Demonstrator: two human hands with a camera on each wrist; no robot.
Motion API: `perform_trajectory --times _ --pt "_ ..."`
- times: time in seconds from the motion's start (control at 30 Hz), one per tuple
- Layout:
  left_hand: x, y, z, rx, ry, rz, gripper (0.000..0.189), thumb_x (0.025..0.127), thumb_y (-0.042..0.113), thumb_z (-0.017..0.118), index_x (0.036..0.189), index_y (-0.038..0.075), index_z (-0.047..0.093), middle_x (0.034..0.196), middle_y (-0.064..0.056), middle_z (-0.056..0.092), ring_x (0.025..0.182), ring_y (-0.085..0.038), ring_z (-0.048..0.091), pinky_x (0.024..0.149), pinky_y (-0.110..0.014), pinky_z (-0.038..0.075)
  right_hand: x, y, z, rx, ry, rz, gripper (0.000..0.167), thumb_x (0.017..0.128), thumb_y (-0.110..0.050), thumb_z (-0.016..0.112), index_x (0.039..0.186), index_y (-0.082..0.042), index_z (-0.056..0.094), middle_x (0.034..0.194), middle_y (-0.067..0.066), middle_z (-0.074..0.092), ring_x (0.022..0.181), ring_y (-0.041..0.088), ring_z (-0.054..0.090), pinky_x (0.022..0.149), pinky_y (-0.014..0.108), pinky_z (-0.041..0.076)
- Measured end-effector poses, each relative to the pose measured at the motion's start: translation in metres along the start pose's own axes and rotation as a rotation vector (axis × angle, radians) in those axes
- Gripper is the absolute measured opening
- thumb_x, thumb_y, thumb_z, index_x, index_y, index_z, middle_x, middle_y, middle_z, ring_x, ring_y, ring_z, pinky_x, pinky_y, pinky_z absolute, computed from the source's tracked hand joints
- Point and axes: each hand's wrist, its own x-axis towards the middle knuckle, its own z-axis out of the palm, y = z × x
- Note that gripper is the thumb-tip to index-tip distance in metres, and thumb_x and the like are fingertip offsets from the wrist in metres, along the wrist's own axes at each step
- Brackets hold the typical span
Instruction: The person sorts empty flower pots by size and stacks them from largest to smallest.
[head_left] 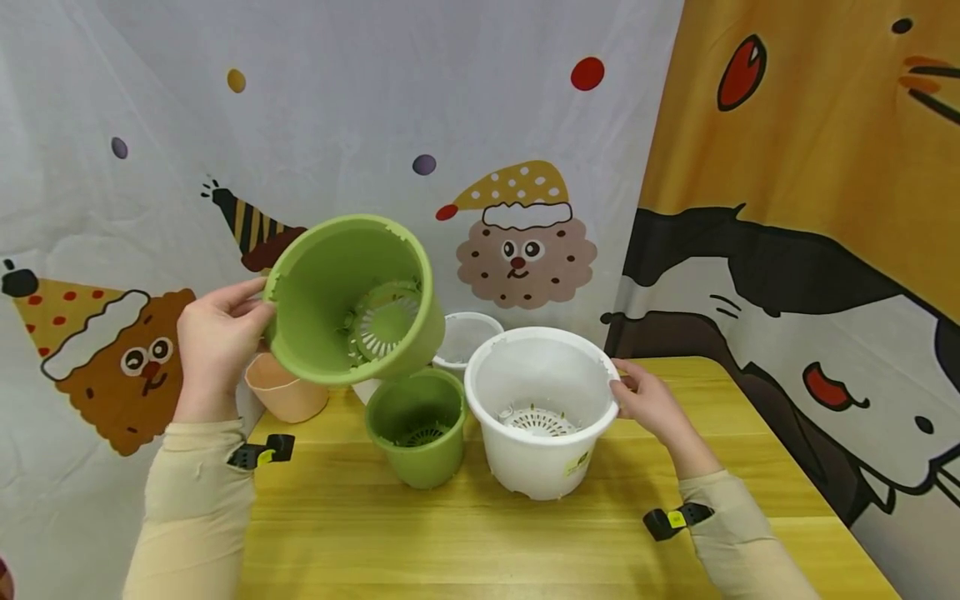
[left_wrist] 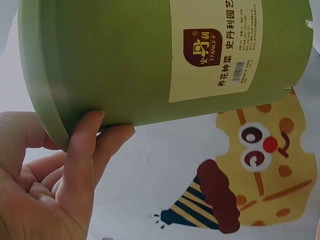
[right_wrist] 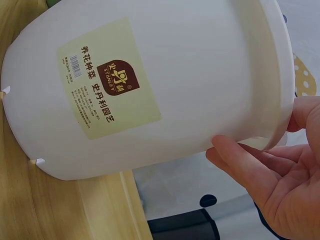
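My left hand [head_left: 222, 340] pinches the rim of a large green flowerpot [head_left: 315, 275], raised above the table and tilted so its slotted base shows inside. In the left wrist view, the thumb and fingers straddle that rim, and a cream label [left_wrist: 215, 50] faces the camera. My right hand [head_left: 651, 402] grips the right rim of a large white flowerpot [head_left: 525, 462], which stands upright low over the wooden table. Its label [right_wrist: 110, 77] shows in the right wrist view. Between the two large pots stands a smaller green flowerpot [head_left: 423, 458], upright.
A peach-coloured pot [head_left: 288, 398] stands at the back left, partly behind the raised green pot. Behind the large pots is a smaller white pot [head_left: 468, 333]. The wooden table [head_left: 450, 550] meets a cartoon-printed cloth [head_left: 337, 108] at the back.
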Motion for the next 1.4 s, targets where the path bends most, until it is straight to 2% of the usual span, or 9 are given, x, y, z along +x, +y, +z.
perform_trajectory --times 0.2,0.4,0.6,0.87,1.17,1.4 --pt "0.001 0.009 0.012 -0.03 -0.025 0.046 0.041 0.093 0.012 0.059 0.133 0.011 0.064 0.092 0.007 0.07 0.064 -0.003 0.066 0.055 -0.022 0.057 0.0 0.001 -0.001 -0.005 -0.002 0.004 0.054 0.102 -0.018 0.05 0.15 0.003 0.035 0.128 0.032 0.056 0.101 0.034 0.064 0.077 0.038 0.059" --pt "0.002 0.019 0.025 -0.077 -0.038 0.08 0.04 0.092 0.009 0.059 0.131 0.009 0.065 0.091 0.002 0.071 0.063 -0.005 0.067 0.055 -0.024 0.057 0.001 0.003 0.0 -0.008 0.003 0.001 0.054 0.102 -0.019 0.049 0.149 0.003 0.036 0.127 0.031 0.057 0.1 0.033 0.064 0.077 0.037 0.059" --pt "0.002 0.026 0.037 -0.112 -0.056 0.089 0.038 0.092 0.008 0.06 0.129 0.01 0.067 0.098 -0.01 0.073 0.061 -0.007 0.068 0.054 -0.027 0.058 0.001 0.004 0.0 -0.005 0.006 -0.008 0.054 0.103 -0.021 0.05 0.149 0.003 0.037 0.126 0.031 0.057 0.1 0.033 0.065 0.077 0.037 0.059" --pt "0.003 0.034 0.051 -0.148 -0.079 0.119 0.037 0.088 0.004 0.061 0.124 0.008 0.07 0.088 -0.005 0.074 0.056 -0.009 0.065 0.05 -0.026 0.056 0.001 0.004 0.0 -0.008 0.009 -0.007 0.054 0.103 -0.02 0.05 0.149 0.003 0.036 0.128 0.031 0.056 0.102 0.034 0.064 0.077 0.037 0.059" --pt "0.0 0.044 0.067 -0.127 -0.134 0.138 0.037 0.09 0.006 0.061 0.126 0.009 0.069 0.099 -0.02 0.072 0.058 -0.006 0.065 0.053 -0.024 0.057 0.0 0.002 -0.001 0.003 0.005 0.004 0.054 0.103 -0.019 0.05 0.15 0.003 0.035 0.129 0.031 0.056 0.103 0.034 0.064 0.079 0.04 0.059" --pt "-0.003 0.047 0.083 -0.146 -0.166 0.145 0.038 0.09 0.005 0.061 0.126 0.008 0.068 0.099 -0.022 0.072 0.057 -0.008 0.066 0.054 -0.027 0.058 0.0 0.001 0.0 -0.002 0.009 -0.001 0.055 0.103 -0.021 0.05 0.15 0.003 0.036 0.128 0.031 0.057 0.101 0.032 0.064 0.076 0.035 0.059"
